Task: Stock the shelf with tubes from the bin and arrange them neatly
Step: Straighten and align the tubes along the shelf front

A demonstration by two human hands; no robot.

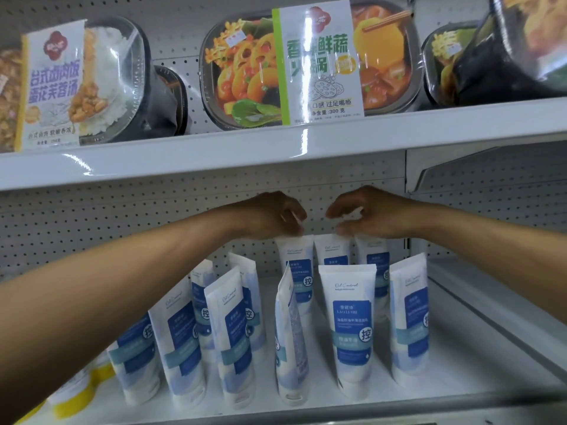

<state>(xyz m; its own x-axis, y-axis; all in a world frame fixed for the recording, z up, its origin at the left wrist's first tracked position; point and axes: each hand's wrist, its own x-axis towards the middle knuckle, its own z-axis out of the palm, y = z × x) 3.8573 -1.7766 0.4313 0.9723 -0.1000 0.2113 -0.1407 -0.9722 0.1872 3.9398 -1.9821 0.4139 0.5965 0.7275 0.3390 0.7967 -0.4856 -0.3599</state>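
Several white tubes with blue labels stand cap-down on the lower shelf [454, 338]. Both my arms reach to the back row. My left hand [273, 214] pinches the top edge of the back-left tube [296, 259]. My right hand [365, 213] pinches the top of the back-middle tube [333, 253]. A third back tube [372, 259] stands just right of them. In front, one tube [349, 332] faces me squarely, and another [290, 338] is turned edge-on. More tubes [181, 342] lean at the left. The bin is out of view.
The upper shelf [276, 148] hangs close above my hands and carries boxed ready meals [310, 65]. A pegboard back wall [122, 216] stands behind the tubes. Yellow-capped items [73, 394] sit at the far left. The shelf's right side wall [491, 302] borders the tubes.
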